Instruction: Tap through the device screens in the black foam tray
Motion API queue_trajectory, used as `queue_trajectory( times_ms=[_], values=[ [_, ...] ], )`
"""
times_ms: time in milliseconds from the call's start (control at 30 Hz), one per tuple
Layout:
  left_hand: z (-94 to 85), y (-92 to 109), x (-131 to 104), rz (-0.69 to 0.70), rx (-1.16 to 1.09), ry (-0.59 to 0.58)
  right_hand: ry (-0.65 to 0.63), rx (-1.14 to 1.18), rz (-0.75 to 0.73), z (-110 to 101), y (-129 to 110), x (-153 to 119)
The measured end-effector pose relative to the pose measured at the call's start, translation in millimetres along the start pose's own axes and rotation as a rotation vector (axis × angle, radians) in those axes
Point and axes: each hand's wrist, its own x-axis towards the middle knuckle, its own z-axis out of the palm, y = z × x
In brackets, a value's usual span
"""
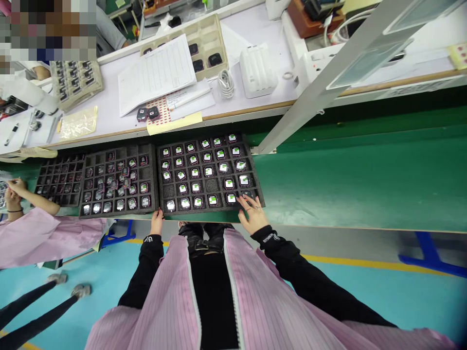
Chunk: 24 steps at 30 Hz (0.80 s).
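A black foam tray [204, 183] lies before me on the green bench, its square pockets mostly filled with smartwatches [195, 172] whose screens show white and green. My left hand [156, 222] is at the tray's near left corner, fingers closed on its edge. Over the near right corner, my right hand [253, 216] has its fingers spread, the tips by a dark watch partly hidden under them. A second foam tray [156, 170] touches or nearly touches the left side, with several watches in its pockets and some lying on top.
Further left are a third tray [60, 180] and a co-worker's hands [16, 189]. A raised white shelf [109, 104] behind carries papers [156, 75], a beige compartment tray [213, 39], a coiled white cable [225, 83] and a white charger block [257, 70]. A slanted metal post [292, 119] rises right of my tray.
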Motion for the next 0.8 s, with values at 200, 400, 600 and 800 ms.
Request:
queue_trajectory(
  times_ms=[200,400,600,800],
  values=[
    [0.4,0,0,-0.011,0.0,0.0,-0.137,-0.008,-0.058,5,-19,10],
    [2.1,-1,-1,-0.036,-0.009,-0.005,-0.045,-0.068,-0.069,1,-20,11],
    [5.5,-8,-2,-0.034,-0.022,0.025,-0.056,-0.006,-0.08,7,-24,11],
    [5.6,-14,-1,-0.018,-0.014,0.011,-0.21,0.075,-0.18,24,-48,21]
  ],
)
